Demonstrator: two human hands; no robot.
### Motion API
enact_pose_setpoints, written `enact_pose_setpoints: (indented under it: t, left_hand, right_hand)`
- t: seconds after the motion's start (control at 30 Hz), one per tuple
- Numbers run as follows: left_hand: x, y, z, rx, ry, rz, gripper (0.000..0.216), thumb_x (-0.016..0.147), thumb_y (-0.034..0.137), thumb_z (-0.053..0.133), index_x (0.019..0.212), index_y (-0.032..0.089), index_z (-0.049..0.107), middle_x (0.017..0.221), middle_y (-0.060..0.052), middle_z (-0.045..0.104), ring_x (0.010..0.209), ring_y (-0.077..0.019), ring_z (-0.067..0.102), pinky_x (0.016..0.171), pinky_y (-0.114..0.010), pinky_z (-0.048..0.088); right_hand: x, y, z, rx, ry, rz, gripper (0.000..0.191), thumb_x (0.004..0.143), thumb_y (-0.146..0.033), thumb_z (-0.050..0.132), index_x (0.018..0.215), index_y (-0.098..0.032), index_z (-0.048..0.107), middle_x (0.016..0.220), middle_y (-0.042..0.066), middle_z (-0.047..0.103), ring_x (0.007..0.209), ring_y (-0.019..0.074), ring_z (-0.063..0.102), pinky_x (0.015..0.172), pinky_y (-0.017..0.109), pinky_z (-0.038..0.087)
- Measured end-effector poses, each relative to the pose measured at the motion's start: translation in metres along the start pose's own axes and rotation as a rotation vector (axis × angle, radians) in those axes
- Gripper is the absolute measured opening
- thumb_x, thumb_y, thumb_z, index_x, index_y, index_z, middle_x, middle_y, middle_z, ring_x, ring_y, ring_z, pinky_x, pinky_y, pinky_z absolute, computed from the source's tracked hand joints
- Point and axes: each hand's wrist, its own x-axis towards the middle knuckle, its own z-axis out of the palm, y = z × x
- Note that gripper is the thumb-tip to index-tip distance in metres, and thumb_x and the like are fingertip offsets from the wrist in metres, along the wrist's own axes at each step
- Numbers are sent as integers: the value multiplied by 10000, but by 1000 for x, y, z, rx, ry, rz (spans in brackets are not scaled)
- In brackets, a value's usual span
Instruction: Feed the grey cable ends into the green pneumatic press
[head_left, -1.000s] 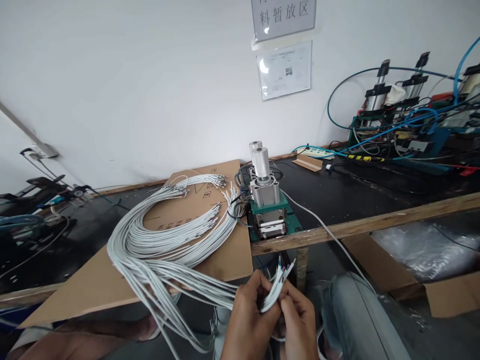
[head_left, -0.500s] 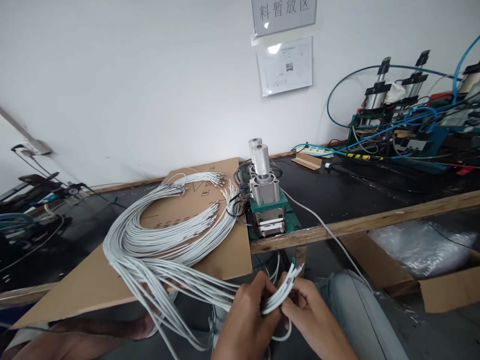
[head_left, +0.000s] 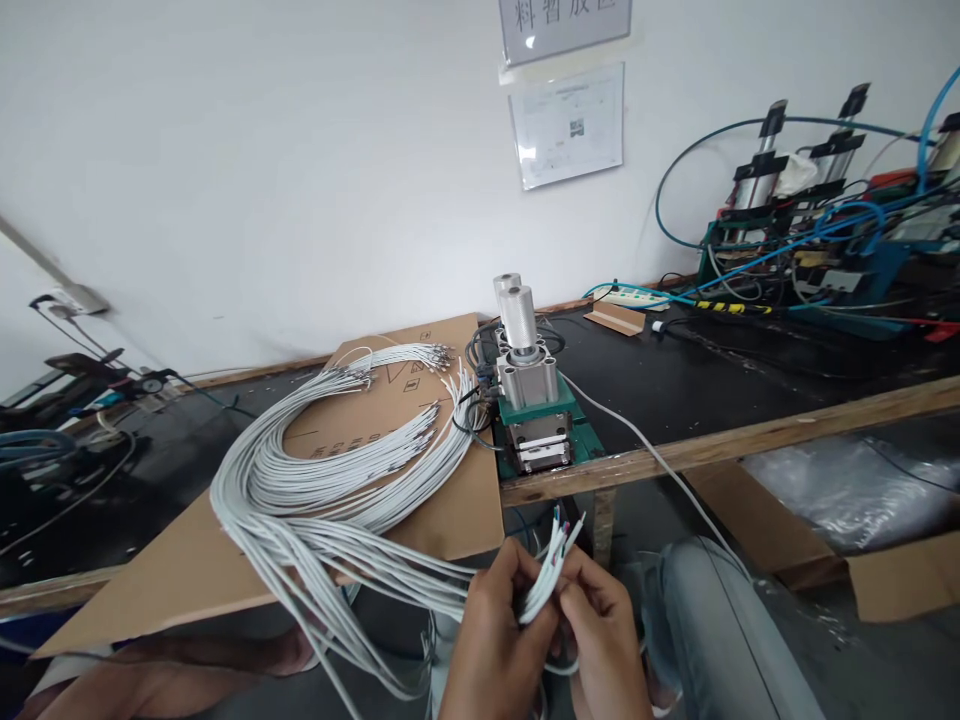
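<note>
While the left hand point(head_left: 495, 630) clasps cables point(head_left: 541, 592), the right hand point(head_left: 606, 625) curls its fingers against them, hold unclear.
Their tips rise in open room before the bench edge point(head_left: 645, 466), near the press point(head_left: 529, 382).

One bare left hand point(head_left: 495, 640) and one bare right hand point(head_left: 606, 625) hold one bunch of slim white cables point(head_left: 543, 592), too many to count. On the black-topped surface point(head_left: 720, 370): one green-and-silver metal press point(head_left: 529, 388) with two knurled silver cylinders point(head_left: 519, 320), one flat brown cardboard sheet point(head_left: 465, 520), one white power strip point(head_left: 631, 297) and one small folded brown cardboard piece point(head_left: 615, 319). On the far white wall point(head_left: 300, 180), two plastic-covered paper sheets point(head_left: 568, 128).
</note>
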Motion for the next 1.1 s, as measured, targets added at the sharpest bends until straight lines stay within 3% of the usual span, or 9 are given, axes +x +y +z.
enact_pose_setpoints:
  t: [0.27, 0.37, 0.53, 0.63, 0.87, 1.1]
  left_hand:
    - [-3, -4, 8, 8, 141, -22, 146, 786, 207, 602, 701, 227, 485, 588, 65, 537, 544, -119, 512, 537, -205, 359]
    - [-3, -1, 8, -16, 168, -28, 159, 788, 235, 619, 695, 225, 490, 570, 70, 512, 529, -113, 474, 519, -208, 339]
    - [-1, 5, 4, -55, 49, -49, 114, 819, 249, 593, 730, 224, 527, 537, 63, 562, 489, -121, 518, 506, -213, 368]
    - [1, 4, 3, -31, 25, -27, 117, 822, 234, 588, 728, 223, 518, 553, 61, 571, 507, -122, 534, 524, -214, 366]
    - [1, -5, 6, 14, 104, -5, 128, 793, 199, 589, 706, 218, 497, 606, 66, 516, 565, -114, 480, 566, -212, 359]
    - [-2, -2, 8, 17, 146, -14, 139, 766, 178, 601, 689, 220, 493, 594, 77, 489, 530, -99, 442, 534, -207, 345]
  right_hand:
    - [-7, 3, 13, 41, 155, -26, 349, 742, -383, 772, 564, -183, 548, 560, -57, 445, 520, 90, 338, 456, 177, 287]
    - [-7, -4, 11, 27, 67, -1, 353, 759, -408, 758, 580, -192, 545, 529, -68, 440, 471, 83, 355, 439, 180, 303]
    - [3, -18, -7, -116, -163, 174, 359, 772, -432, 750, 593, -196, 548, 494, -64, 464, 390, 88, 399, 378, 192, 329]
    - [7, -22, -12, -202, -202, 129, 298, 759, -352, 765, 588, -179, 592, 539, -50, 497, 424, 93, 425, 397, 196, 367]
    - [1, 8, -6, -64, 31, -76, 269, 782, -335, 745, 590, -188, 626, 600, -21, 556, 568, 129, 465, 519, 201, 399]
    - [-5, 16, 1, -3, 133, -32, 294, 771, -349, 749, 589, -198, 574, 598, -34, 505, 563, 126, 444, 544, 201, 411]
